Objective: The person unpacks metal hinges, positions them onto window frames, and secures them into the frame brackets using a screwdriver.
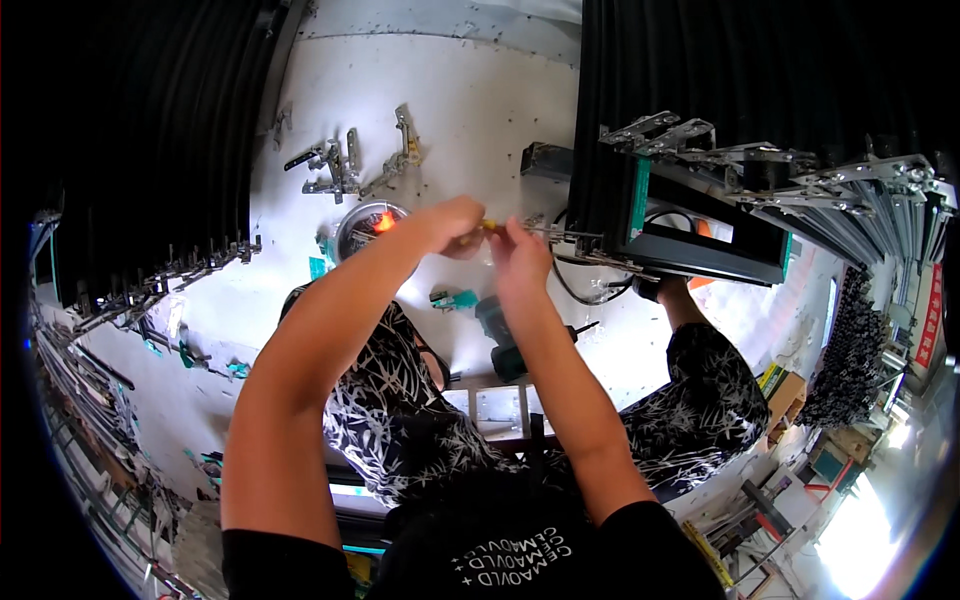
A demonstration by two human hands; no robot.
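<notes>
My left hand (460, 228) is closed around the yellow handle of what looks like a screwdriver (489, 225). Close beside it, my right hand (522, 262) has its fingers bent in at the front of the handle, slightly blurred. A thin shaft runs rightward from the hands to metal hinge hardware (590, 245) at the end of a black frame profile (690, 258). Between my legs a dark green cordless drill (503, 340) lies on the floor, its bit pointing right. A round metal bowl (345, 240) with something orange-red inside stands beyond my left forearm, partly hidden.
Loose metal hinges (332, 168) lie on the white floor (460, 110) ahead. Stacks of black profiles (160, 150) rise at the left, and more (760, 70) at the right carry several hinge arms (780, 160). A black cable (575, 290) curls under the frame. A cardboard box (787, 397) sits beyond my right knee.
</notes>
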